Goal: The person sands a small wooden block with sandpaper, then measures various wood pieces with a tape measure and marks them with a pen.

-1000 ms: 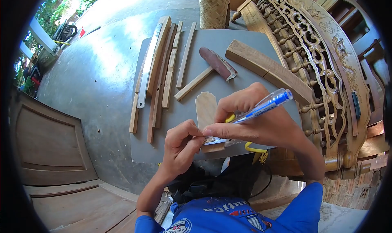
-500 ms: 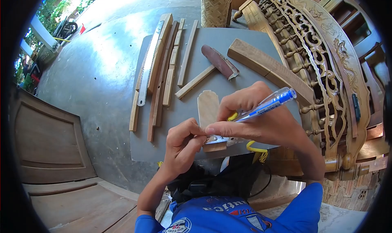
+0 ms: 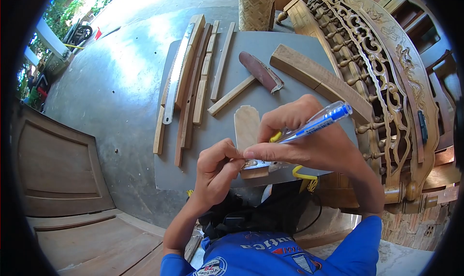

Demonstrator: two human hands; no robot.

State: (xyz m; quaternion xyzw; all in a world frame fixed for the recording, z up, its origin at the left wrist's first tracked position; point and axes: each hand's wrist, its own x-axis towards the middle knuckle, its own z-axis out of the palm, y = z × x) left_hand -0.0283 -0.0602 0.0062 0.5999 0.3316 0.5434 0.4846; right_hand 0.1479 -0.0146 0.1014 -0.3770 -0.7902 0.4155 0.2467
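A pale wooden piece with a scalloped far end lies on the grey board in front of me. Across its near end runs a shiny metal strip with markings, partly covered by my fingers. My left hand is closed, thumb and forefinger pinched at the strip's left end. My right hand holds a blue pen, its cap end pointing up to the right. The right thumb reaches to the left fingertips over the wood. Something yellow shows under the right fingers, its kind hidden.
A handsaw rests along several wood strips at the left. Beyond the work are a roll of sandpaper, a wooden stick and a thick beam. Carved furniture stands right; a wooden panel lies left.
Almost nothing differs. Both hands, the pen and the wooden piece keep their places, with only a slight shift of the view.
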